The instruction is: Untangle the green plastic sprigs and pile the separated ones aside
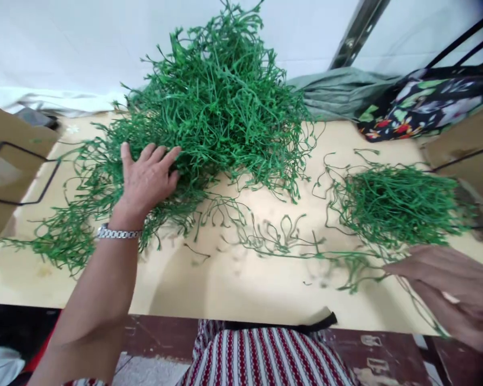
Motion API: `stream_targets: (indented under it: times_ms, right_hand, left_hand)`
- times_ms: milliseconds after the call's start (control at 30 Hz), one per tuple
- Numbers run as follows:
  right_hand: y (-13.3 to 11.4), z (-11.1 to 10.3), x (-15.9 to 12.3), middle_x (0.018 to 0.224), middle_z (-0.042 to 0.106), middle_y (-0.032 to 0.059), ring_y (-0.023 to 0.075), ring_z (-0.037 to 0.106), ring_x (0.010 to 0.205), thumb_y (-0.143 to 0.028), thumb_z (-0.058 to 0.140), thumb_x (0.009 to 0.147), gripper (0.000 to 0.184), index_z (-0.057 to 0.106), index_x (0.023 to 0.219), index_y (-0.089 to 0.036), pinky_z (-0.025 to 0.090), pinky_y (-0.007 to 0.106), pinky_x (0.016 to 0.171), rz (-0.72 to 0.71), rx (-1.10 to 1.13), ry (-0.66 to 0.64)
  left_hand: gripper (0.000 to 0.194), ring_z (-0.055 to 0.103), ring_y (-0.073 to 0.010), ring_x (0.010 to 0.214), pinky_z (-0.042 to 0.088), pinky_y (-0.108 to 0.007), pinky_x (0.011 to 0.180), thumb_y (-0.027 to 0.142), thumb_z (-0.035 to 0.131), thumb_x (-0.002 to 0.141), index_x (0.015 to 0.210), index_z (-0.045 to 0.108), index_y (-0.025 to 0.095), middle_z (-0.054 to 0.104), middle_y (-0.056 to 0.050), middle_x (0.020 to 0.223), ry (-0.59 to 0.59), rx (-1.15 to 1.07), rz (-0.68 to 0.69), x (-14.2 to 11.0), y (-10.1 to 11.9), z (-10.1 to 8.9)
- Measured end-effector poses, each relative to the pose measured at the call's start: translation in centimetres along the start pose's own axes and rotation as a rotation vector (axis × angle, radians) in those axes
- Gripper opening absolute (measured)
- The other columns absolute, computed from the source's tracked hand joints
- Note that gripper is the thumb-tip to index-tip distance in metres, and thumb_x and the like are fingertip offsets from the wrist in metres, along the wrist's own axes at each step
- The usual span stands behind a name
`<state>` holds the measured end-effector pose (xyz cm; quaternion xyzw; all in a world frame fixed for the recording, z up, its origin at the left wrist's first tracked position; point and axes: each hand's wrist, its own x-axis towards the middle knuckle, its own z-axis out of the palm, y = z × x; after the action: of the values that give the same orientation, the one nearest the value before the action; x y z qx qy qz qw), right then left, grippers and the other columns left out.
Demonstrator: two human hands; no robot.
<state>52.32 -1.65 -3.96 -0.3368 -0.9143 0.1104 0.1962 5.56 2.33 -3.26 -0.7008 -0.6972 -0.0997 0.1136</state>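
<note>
A tall tangled heap of thin green artificial-looking plant stems point(225, 102) rises at the back middle of the table. My left hand point(148, 174), with a metal watch at the wrist, lies palm down on the heap's left part, fingers spread. At the lower right, my right hand point(446, 289) has its fingers closed on a few long green stems point(362, 268), which trail leftward over the tabletop; it is slightly blurred. Just beyond that hand sits a smaller, neater pile of green stems point(402, 203). Loose stems point(269, 236) lie scattered between the two piles.
The pale tabletop point(177, 289) has its front edge close to my striped clothing point(265, 356). Cardboard boxes stand at the left point(12, 150) and right point(467, 155), with dark wire frames by them. Floral fabric point(422, 104) and grey-green cloth point(338, 91) lie at the back right.
</note>
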Motion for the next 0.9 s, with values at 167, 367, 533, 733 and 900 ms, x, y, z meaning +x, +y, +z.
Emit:
stream_targets:
  times_ms: [167, 367, 533, 733, 900]
  right_hand:
    - [-0.7, -0.5, 1.6, 0.080, 0.059, 0.0027, 0.0181, 0.055, 0.077, -0.004, 0.051, 0.074, 0.034, 0.057, 0.101, -0.024, 0.043, 0.039, 0.077, -0.075, 0.013, -0.083]
    - [-1.9, -1.0, 4.6, 0.073, 0.057, 0.0012, 0.0127, 0.052, 0.068, -0.004, 0.046, 0.076, 0.028, 0.057, 0.096, -0.019, 0.042, 0.031, 0.068, -0.116, 0.227, -0.095]
    - [-2.4, -1.5, 6.8, 0.073, 0.059, -0.0002, 0.0105, 0.053, 0.069, -0.005, 0.042, 0.078, 0.023, 0.056, 0.090, -0.020, 0.042, 0.027, 0.068, -0.184, 0.328, -0.191]
    - [-1.6, -0.7, 8.7, 0.069, 0.058, -0.0028, 0.0110, 0.053, 0.067, -0.006, 0.042, 0.079, 0.026, 0.056, 0.092, -0.023, 0.041, 0.031, 0.078, -0.299, 0.293, -0.152]
    - [-0.9, 0.7, 9.3, 0.078, 0.062, 0.0014, 0.0156, 0.058, 0.077, -0.008, 0.044, 0.080, 0.028, 0.054, 0.100, -0.025, 0.040, 0.037, 0.087, -0.380, 0.170, -0.058]
  left_hand:
    - [0.053, 0.038, -0.0301, 0.123, 0.009, -0.065, 0.102, 0.029, 0.057, 0.071, 0.122, 0.049, 0.021, 0.048, -0.006, 0.132, 0.266, -0.101, 0.066, -0.3, 3.0, -0.7]
    - [0.041, 0.043, -0.0246, 0.120, 0.010, -0.054, 0.111, 0.018, 0.052, 0.072, 0.112, 0.053, 0.028, 0.053, 0.001, 0.123, 0.352, -0.395, 0.380, -4.0, 12.1, -4.6]
    - [0.029, 0.055, -0.0193, 0.099, 0.040, -0.040, 0.095, 0.013, 0.044, 0.079, 0.105, 0.056, 0.013, 0.063, -0.009, 0.099, -0.145, -0.748, 0.477, -5.6, 19.1, -3.1]
    - [0.015, 0.039, -0.0072, 0.052, 0.034, -0.020, 0.051, 0.018, 0.043, 0.079, 0.068, 0.053, 0.014, 0.044, 0.004, 0.056, -0.619, -1.220, 0.107, -5.0, 20.7, -0.6]
    - [0.009, 0.036, -0.0063, 0.051, 0.030, -0.020, 0.048, 0.022, 0.046, 0.075, 0.068, 0.046, 0.016, 0.042, 0.004, 0.058, -0.810, -1.419, 0.077, -4.4, 20.2, -1.1]
